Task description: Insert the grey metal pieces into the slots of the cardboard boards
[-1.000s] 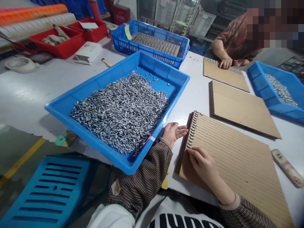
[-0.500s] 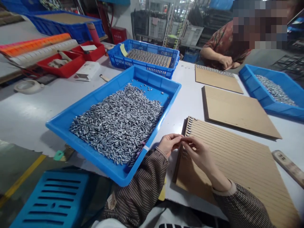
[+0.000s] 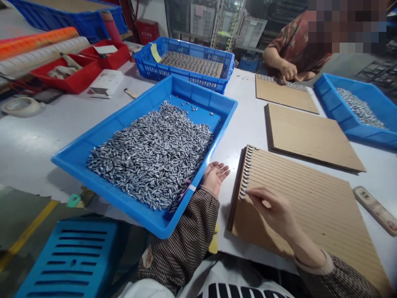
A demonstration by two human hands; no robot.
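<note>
My left hand (image 3: 214,177) is palm up with its fingers apart beside the right rim of a blue tray (image 3: 124,209). The tray holds a large heap of small grey spindle-shaped pieces (image 3: 151,153). My right hand (image 3: 274,209) is over a brown ruled board (image 3: 304,211), thumb and index finger pinched at the lowest piece in a column along the board's left edge. The fingertips partly cover that small spindle-shaped piece (image 3: 242,193). Above it, more such pieces (image 3: 247,165) lie one per ruled line, and a few sit along the top edge.
Beyond lies another brown board (image 3: 313,136). A co-worker's hand (image 3: 288,71) works at a farther board (image 3: 285,97), beside a second blue tray (image 3: 335,111). A blue crate (image 3: 182,74), red bins (image 3: 68,80), a tape roll (image 3: 23,106) and a wooden block (image 3: 375,211) stand around.
My hands have parted. The left drew back toward the tray and opened; the right moved down the board's left edge. The column of pieces there now has fewer gaps. The view shifted slightly.
</note>
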